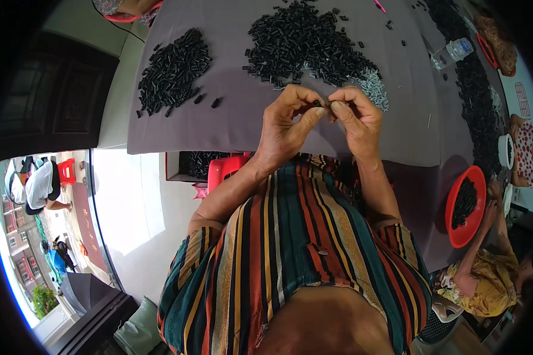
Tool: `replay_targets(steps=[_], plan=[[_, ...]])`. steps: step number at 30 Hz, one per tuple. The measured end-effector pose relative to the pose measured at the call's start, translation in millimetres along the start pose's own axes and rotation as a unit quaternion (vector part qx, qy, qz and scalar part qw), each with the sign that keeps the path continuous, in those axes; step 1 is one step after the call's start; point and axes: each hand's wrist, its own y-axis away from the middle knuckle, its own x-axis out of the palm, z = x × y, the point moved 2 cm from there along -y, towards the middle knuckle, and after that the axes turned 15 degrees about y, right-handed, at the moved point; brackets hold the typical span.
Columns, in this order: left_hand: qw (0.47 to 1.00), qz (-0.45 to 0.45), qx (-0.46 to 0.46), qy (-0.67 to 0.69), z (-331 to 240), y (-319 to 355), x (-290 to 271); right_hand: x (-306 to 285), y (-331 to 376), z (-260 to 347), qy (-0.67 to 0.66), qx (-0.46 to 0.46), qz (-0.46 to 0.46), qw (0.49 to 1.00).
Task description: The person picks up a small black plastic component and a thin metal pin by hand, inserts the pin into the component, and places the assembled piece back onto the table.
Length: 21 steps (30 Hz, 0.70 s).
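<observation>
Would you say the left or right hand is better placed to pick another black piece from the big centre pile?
Probably the right hand: it sits just below the centre pile and nearer its edge than the left hand. Both pinch a small black piece.

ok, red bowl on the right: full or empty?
Partly full. The red bowl holds a heap of small black pieces in its middle, with bare red wall showing around the heap.

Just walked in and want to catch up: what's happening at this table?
A person in a striped shirt holds a small black part pinched between the left hand and right hand, above a grey cloth. Piles of black parts and a heap of pale parts lie on it. A co-worker's red bowl sits to the right.
</observation>
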Motion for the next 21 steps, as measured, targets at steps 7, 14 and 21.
replay_targets(steps=[7, 14, 21], plan=[[0.999, 0.000, -0.045, -0.005, 6, 3, -6, 0, -5, 5, 0.138, -0.043, -0.002, 0.990], [0.985, 0.000, -0.162, 0.055, 21, 23, -26, 2, 5, 4, 0.260, -0.049, 0.083, 0.961], [0.974, -0.029, -0.217, 0.063, 27, 33, -28, 4, 15, -3, 0.260, -0.046, 0.101, 0.959]])
